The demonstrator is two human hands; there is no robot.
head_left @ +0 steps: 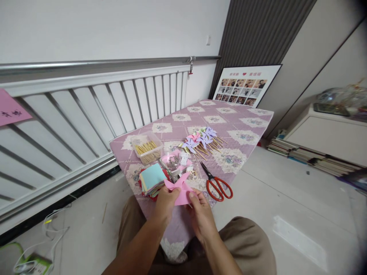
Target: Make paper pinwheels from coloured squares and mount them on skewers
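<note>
Two hands: both on one pink paper piece (181,190), held up off the near edge of the table (229,114), close to the body so the folds face the eye.
Left hand (165,202): fingers closed in a pinch on the paper's left corner, thumb on top; steadies it.
Right hand (200,214): pinching the right lower edge, fingertips curled under; a thin stick or pin may be in there, cannot tell.
Pink paper: partly folded, points sticking up like pinwheel blades; above the lap, just near of the paper stack.
Paper stack (153,179): coloured squares, teal on top, just beyond the left hand, within easy reach.
Scissors (217,184): red handles, lying shut to the right of the hands, handles toward the person.
Stick tray (146,149): clear box of wooden sticks, far left of the stack.
Small bowl (171,160): clear, small bits inside, between tray and scissors.
Finished pinwheels (200,139): heaped farther back, sticks fanned right, clear of the work spot.
</note>
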